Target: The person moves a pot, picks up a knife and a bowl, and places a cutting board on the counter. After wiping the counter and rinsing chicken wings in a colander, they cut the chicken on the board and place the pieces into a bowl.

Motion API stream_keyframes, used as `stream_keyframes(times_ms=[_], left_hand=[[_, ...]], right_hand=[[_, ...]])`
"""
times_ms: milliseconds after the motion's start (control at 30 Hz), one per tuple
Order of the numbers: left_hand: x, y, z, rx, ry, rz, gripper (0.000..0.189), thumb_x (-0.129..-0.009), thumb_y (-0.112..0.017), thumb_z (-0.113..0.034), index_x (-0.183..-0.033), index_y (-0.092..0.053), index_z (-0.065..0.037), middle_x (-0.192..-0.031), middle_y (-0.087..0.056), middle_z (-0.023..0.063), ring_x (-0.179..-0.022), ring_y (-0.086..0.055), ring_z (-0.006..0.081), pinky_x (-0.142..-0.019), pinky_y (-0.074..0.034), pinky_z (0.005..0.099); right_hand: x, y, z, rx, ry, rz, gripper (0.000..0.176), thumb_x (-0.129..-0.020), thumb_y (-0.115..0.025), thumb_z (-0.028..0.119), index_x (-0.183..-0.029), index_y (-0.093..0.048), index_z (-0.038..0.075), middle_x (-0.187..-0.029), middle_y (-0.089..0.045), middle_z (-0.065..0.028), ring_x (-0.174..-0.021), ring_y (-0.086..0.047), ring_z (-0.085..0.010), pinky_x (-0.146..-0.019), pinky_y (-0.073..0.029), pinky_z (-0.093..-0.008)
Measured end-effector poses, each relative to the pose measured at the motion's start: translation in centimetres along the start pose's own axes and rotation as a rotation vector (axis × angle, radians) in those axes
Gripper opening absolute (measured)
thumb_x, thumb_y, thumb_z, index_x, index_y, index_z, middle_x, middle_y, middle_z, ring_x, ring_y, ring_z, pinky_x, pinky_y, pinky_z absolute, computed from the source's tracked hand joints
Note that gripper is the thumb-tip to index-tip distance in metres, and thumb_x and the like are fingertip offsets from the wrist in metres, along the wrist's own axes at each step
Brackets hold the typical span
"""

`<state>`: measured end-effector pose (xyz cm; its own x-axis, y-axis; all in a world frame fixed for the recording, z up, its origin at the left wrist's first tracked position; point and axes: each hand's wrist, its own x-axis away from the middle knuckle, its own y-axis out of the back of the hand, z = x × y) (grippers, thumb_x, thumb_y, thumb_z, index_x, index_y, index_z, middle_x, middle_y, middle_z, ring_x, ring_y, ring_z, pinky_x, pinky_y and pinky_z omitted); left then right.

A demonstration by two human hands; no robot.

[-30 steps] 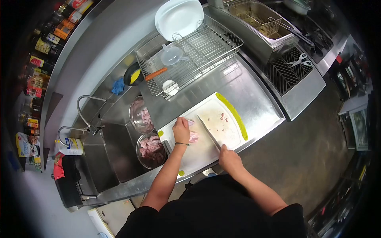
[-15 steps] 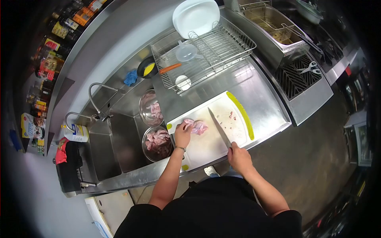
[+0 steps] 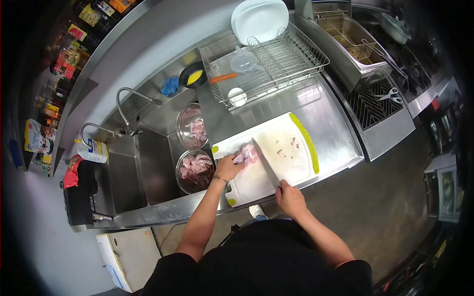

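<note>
A piece of raw pink meat (image 3: 248, 154) lies on the left half of a white cutting board (image 3: 247, 186) with green edges. My left hand (image 3: 228, 168) grips its left side, fingers bent over it. In my right hand (image 3: 291, 198), closed round the handle, is a large kitchen knife (image 3: 267, 162). Its blade slants up and left across the board, its front part right at the meat's right edge. Small meat scraps (image 3: 281, 152) are scattered over the board's right side.
Two metal bowls of raw meat, an upper bowl (image 3: 183, 116) and a lower bowl (image 3: 179, 181), stand left of the board by the sink (image 3: 160, 165). Behind is a wire dish rack (image 3: 295, 69). Scissors (image 3: 391, 95) lie on a grate near the fryer (image 3: 365, 63).
The knife and my right hand have moved left, bringing the blade up to the meat. My left hand stays on the meat, and the view has shifted slightly.
</note>
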<state>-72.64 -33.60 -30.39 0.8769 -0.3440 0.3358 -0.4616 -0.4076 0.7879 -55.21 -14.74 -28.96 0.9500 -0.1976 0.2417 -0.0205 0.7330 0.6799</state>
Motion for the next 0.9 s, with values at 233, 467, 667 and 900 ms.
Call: stream_keyframes(times_ms=[233, 467, 667, 900], left_hand=[[-0.3, -1.7, -1.0, 0.11, -0.175, -0.206, 0.032, -0.072, -0.07, -0.023, -0.092, -0.058, 0.001, -0.078, -0.065, 0.0151, -0.074, -0.064, 0.0256, -0.067, -0.049, 0.033], [1.9, -3.2, -4.6, -0.003, -0.382, -0.722, 0.031, -0.073, -0.072, -0.013, -0.096, -0.055, -0.002, -0.096, -0.057, 0.0143, -0.08, -0.06, 0.0299, -0.064, -0.049, 0.0356], [-0.2, -3.9, -3.2, 0.105, -0.318, -0.524, 0.045, -0.075, -0.072, -0.021, -0.108, -0.053, 0.002, -0.106, -0.053, 0.0198, -0.094, -0.055, 0.035, -0.082, -0.047, 0.0389], [-4.2, -2.2, -0.3, 0.144, -0.131, -0.159, 0.064, -0.076, -0.071, -0.027, -0.126, -0.045, 0.003, -0.102, -0.059, 0.0186, -0.085, -0.061, 0.026, -0.074, -0.05, 0.0319]], right_hand=[[-0.5, 1.4, -0.5, -0.074, -0.044, -0.069, 0.02, -0.088, -0.05, 0.019, -0.087, -0.051, -0.001, -0.073, -0.061, -0.0268, -0.072, -0.059, -0.045, -0.067, -0.046, -0.0539], [0.0, 2.4, 0.0, -0.182, -0.047, -0.068, 0.019, -0.088, -0.051, 0.018, -0.086, -0.05, -0.001, -0.076, -0.062, -0.0257, -0.074, -0.059, -0.0456, -0.068, -0.045, -0.0536], [0.0, 2.5, -2.7, -0.175, -0.157, -0.039, 0.021, -0.088, -0.051, 0.019, -0.086, -0.051, -0.002, -0.078, -0.062, -0.0265, -0.075, -0.058, -0.0459, -0.069, -0.045, -0.0533], [0.5, 2.9, -1.2, -0.179, -0.085, -0.082, 0.021, -0.088, -0.051, 0.019, -0.086, -0.051, -0.002, -0.076, -0.061, -0.0269, -0.074, -0.058, -0.046, -0.068, -0.045, -0.0534]])
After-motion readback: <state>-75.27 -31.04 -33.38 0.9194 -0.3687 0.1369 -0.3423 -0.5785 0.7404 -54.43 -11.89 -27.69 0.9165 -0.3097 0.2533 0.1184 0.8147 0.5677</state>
